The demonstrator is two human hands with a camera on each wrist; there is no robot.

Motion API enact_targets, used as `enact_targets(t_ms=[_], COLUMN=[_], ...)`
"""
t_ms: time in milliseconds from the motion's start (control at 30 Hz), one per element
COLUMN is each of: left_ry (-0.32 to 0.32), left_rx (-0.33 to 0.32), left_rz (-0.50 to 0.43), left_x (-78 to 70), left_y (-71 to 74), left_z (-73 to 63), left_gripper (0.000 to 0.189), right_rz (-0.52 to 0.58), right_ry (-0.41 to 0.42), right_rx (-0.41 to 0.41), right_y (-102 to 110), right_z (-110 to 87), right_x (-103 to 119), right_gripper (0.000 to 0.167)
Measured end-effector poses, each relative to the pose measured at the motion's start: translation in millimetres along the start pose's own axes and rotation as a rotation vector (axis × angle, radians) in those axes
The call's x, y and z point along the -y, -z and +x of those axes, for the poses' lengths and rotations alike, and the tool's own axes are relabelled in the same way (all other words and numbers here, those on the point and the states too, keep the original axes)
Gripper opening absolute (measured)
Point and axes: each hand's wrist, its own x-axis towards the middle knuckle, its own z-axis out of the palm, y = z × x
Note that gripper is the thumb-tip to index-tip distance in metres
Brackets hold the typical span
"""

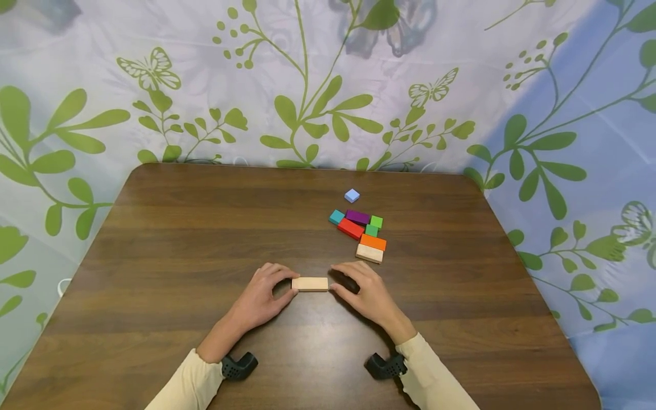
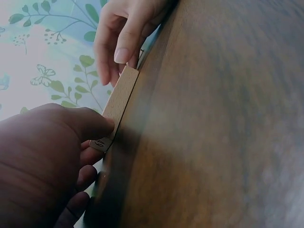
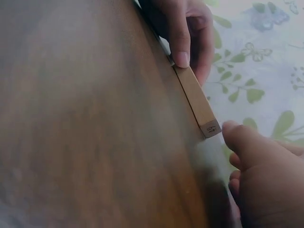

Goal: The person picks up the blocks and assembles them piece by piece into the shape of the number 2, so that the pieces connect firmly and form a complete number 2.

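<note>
A plain wooden block, long and narrow, lies flat on the table in front of me. My left hand pinches its left end between thumb and fingers; the left wrist view shows the thumb on the near side of the block. Just off the other end is my right hand, its thumb and fingers relaxed and parted, holding nothing. From the right wrist, a small gap shows between the right thumb and the block's end, which bears a printed mark.
Beyond my right hand lies a cluster of blocks: natural wood, orange, red, purple, teal and two green ones. A light blue block sits apart, farther back. A patterned cloth hangs behind the table.
</note>
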Motion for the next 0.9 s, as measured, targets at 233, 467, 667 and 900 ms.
enact_targets(t_ms=[233,467,667,900], left_ry=[-0.002,-0.006,-0.015,-0.029], left_rx=[-0.019,-0.019,-0.028,-0.044], left_rz=[0.018,0.026,0.034,0.036], left_x=[1.4,1.1,1.0,1.5], left_y=[-1.9,-1.5,-2.2,-3.1], left_z=[-0.8,0.3,0.4,0.1], left_gripper=[0.026,0.027,0.028,0.028], right_rz=[-0.026,-0.069,-0.115,-0.137], right_ry=[-0.056,-0.124,-0.138,-0.234], right_rx=[-0.11,-0.218,-0.302,-0.297], right_y=[11,26,32,34], right_z=[0.4,-2.6,-3.3,-5.1], right_x=[-11,-24,-34,-40], right_gripper=[0.044,0.043,0.038,0.034])
